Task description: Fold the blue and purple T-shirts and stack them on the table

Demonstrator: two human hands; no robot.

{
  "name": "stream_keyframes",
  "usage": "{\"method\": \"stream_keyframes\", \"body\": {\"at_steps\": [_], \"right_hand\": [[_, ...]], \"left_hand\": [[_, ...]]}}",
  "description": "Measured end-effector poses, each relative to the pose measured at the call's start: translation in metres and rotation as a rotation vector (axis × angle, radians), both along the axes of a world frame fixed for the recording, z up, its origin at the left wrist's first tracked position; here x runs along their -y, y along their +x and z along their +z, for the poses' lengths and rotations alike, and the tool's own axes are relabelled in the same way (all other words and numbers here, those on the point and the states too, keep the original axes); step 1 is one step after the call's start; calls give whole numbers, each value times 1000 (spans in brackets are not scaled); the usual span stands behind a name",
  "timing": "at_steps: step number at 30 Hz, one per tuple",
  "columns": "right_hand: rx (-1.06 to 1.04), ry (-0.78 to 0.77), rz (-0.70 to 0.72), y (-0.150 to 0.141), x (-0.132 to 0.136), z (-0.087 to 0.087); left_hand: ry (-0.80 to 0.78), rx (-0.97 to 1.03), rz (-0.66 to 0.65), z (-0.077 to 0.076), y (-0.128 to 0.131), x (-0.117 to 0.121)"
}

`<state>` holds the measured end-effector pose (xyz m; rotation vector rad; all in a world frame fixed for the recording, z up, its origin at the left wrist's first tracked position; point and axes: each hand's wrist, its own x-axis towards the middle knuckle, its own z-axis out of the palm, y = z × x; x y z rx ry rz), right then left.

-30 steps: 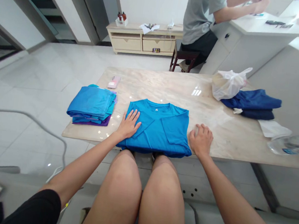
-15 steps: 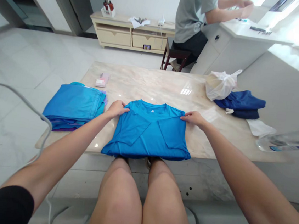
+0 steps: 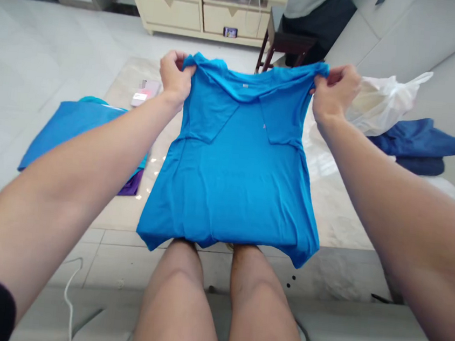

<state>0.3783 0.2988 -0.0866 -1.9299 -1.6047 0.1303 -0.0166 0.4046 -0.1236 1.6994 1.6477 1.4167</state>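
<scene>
Okay, the bright blue smooth-fabric T-shirt [image 3: 240,166] now has its top lifted off the pale marbled bench [image 3: 334,219], my left hand [image 3: 175,80] and right hand [image 3: 335,93] each pinching a shoulder corner. So it's no longer lying flat, just stretched between them.

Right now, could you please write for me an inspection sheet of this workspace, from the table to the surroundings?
Surface: marbled table, only partly visible.
Job's things: blue shirt, held up by its shoulders, sleeves folded inward.
Clutter: folded clothes stack, partly hidden; white plastic bag; dark blue clothes; small pinkish item, too blurred to identify.
Hands: left hand and right hand each grip one shoulder of the shirt.
Cables: white cable at lower left, near grey seat.
Surroundings: pale cabinet; person on dark stool, partly in view.
</scene>
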Motion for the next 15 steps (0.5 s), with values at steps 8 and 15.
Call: {"method": "stream_keyframes", "body": {"at_steps": [8, 15], "right_hand": [[-200, 464, -4, -21, 189, -46], [-43, 24, 174, -5, 308, -91]], "left_hand": [[222, 57, -45, -30, -56, 206], [-75, -277, -295, -51, -97, 299]]}}
